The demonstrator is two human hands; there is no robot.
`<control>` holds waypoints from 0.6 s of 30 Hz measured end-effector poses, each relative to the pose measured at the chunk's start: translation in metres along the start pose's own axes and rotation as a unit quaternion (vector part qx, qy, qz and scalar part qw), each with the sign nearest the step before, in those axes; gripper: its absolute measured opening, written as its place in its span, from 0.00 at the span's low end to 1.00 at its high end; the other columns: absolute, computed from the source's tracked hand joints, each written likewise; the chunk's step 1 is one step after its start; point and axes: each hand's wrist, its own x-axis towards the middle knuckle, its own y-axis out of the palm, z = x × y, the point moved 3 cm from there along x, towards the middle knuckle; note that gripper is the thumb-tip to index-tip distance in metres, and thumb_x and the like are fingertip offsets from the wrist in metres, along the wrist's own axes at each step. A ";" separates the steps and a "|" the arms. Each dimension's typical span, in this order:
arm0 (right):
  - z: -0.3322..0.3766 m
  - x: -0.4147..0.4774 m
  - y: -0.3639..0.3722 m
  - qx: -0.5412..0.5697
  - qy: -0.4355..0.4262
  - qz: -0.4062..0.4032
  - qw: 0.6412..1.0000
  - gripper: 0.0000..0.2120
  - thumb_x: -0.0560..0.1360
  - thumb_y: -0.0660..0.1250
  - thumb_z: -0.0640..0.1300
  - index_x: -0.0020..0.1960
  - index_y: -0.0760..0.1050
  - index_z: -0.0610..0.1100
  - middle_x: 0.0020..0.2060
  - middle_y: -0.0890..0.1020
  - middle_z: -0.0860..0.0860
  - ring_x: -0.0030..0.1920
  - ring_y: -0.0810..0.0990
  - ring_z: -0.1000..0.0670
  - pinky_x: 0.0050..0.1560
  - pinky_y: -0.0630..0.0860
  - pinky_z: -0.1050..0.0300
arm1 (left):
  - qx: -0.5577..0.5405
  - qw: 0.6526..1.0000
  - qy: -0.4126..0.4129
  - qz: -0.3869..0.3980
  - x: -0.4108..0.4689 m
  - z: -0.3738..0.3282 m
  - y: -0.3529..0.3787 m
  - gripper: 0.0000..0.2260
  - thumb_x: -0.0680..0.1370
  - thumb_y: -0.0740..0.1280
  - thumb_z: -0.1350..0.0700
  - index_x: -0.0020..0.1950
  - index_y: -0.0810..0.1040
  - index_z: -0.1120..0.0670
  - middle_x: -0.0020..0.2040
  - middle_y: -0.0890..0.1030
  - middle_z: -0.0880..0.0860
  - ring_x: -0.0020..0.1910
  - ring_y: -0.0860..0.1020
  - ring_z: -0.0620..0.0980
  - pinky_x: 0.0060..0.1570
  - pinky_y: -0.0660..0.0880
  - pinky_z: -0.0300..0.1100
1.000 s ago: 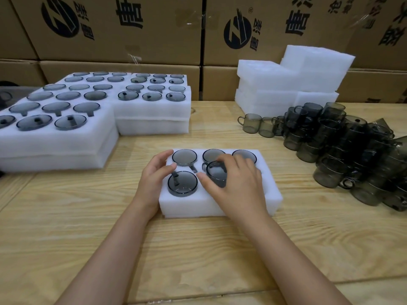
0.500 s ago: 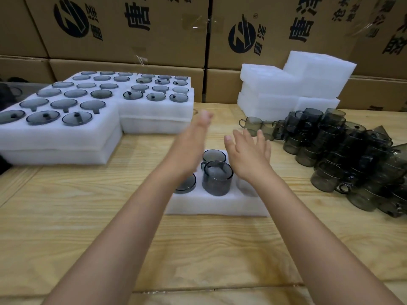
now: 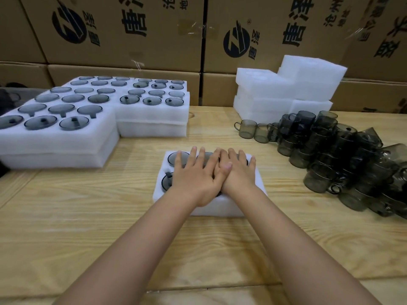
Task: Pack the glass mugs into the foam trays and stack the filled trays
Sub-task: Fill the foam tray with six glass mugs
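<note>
At nine to ten o'clock on the wooden tabletop (image 3: 88,216): a broad stack of filled trays (image 3: 57,139), two layers deep, with round smoky glass showing in every pocket. Just beside it, toward eleven o'clock, a second filled stack (image 3: 154,122), touching the first at a corner. Behind, across twelve o'clock, a wall of printed cardboard boxes (image 3: 132,29).

Dead centre: one foam tray (image 3: 220,209), flat on the tabletop and well apart from both stacks. Two glass mugs (image 3: 175,158) visible in its left pockets, one at the far-left corner, one at the near-left and partly hidden; the other pockets covered by the hands. Left hand (image 3: 193,180) pressed palm-down on the tray's top, grip wide, fingers straight and spread, holding nothing. Right hand (image 3: 239,175) flat alongside, grip equally wide, thumb overlapping the left hand's fingers, fingertips near the tray's far edge.

At one o'clock, a pile of empty foam trays (image 3: 286,93) against the boxes. At two to three o'clock, a heap of loose mugs (image 3: 343,159) piled on one another on the tabletop, a few upright at the heap's left end, near the empty trays.
</note>
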 end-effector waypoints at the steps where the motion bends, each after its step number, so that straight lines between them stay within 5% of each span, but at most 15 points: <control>1: 0.000 0.000 0.000 -0.004 -0.001 -0.002 1.000 0.29 0.78 0.53 0.57 0.76 0.51 0.49 0.76 0.54 0.49 0.76 0.44 0.42 0.72 0.40 0.37 | 0.003 1.000 -0.006 0.005 0.000 0.001 -0.001 0.32 0.73 0.33 0.31 0.76 0.40 0.38 0.79 0.45 0.51 0.77 0.38 0.50 0.71 0.30 0.57; 4: 0.000 0.000 0.003 -0.017 -0.005 -0.018 1.000 0.27 0.79 0.52 0.56 0.75 0.53 0.49 0.75 0.55 0.48 0.76 0.47 0.41 0.72 0.43 0.36 | -0.018 0.999 -0.042 0.006 0.001 0.024 -0.010 0.35 0.71 0.37 0.29 0.77 0.42 0.38 0.79 0.46 0.51 0.77 0.41 0.49 0.71 0.32 0.58; 6: 0.001 0.000 0.004 0.000 -0.001 -0.032 0.999 0.24 0.81 0.44 0.55 0.75 0.54 0.47 0.75 0.56 0.47 0.75 0.48 0.41 0.72 0.43 0.36 | -0.134 0.987 -0.072 -0.047 -0.001 0.052 -0.019 0.34 0.74 0.47 0.30 0.77 0.48 0.42 0.79 0.53 0.50 0.77 0.49 0.49 0.73 0.44 0.57; 8: 0.001 0.000 0.004 0.005 0.001 -0.031 0.999 0.25 0.82 0.41 0.55 0.75 0.55 0.47 0.75 0.56 0.47 0.75 0.48 0.41 0.72 0.43 0.37 | -0.391 0.913 -0.074 -0.088 -0.007 0.074 -0.018 0.33 0.74 0.62 0.35 0.76 0.56 0.43 0.76 0.61 0.49 0.74 0.60 0.47 0.68 0.58 0.48; 11: 0.000 -0.001 0.001 0.001 -0.001 -0.020 1.000 0.25 0.82 0.41 0.55 0.75 0.55 0.46 0.75 0.57 0.46 0.76 0.48 0.41 0.72 0.43 0.37 | -0.670 0.734 -0.050 -0.098 -0.020 0.084 -0.003 0.28 0.69 0.66 0.45 0.69 0.67 0.42 0.72 0.67 0.45 0.71 0.66 0.44 0.67 0.64 0.45; 14: -0.002 -0.009 -0.006 0.015 0.005 -0.054 0.998 0.25 0.81 0.44 0.57 0.72 0.61 0.45 0.72 0.63 0.47 0.74 0.54 0.43 0.71 0.47 0.38 | -0.710 0.695 -0.031 -0.105 -0.026 0.090 0.009 0.28 0.66 0.69 0.51 0.66 0.72 0.43 0.70 0.71 0.46 0.69 0.69 0.47 0.66 0.67 0.46; 18: -0.045 -0.032 -0.029 0.043 0.074 -0.254 0.964 0.21 0.79 0.55 0.53 0.66 0.69 0.42 0.63 0.72 0.44 0.61 0.68 0.39 0.57 0.65 0.47 | -0.773 0.625 -0.045 -0.097 -0.025 0.095 0.011 0.25 0.68 0.66 0.54 0.66 0.73 0.48 0.70 0.73 0.52 0.68 0.71 0.55 0.69 0.65 0.55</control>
